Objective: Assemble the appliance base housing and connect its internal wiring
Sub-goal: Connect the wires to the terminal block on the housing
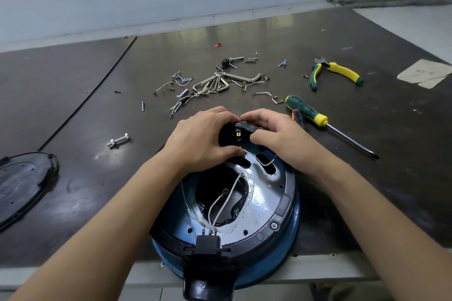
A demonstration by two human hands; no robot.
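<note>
- Pinching from both sides: the left hand (200, 139) and right hand (276, 137) each close their grip on a small black terminal block (241, 131) at the 12 o'clock rim of the blue base housing (266, 193).
- The housing sits at the bench's (97, 68) 6 o'clock edge, with white wires (209, 212) looping across its opening.
- From the housing, a screwdriver (305, 111) lies at 2 o'clock with pliers (335, 72) beyond, loose screws and hex keys (210, 83) at 12, and a black cover plate (24, 183) at 9.
</note>
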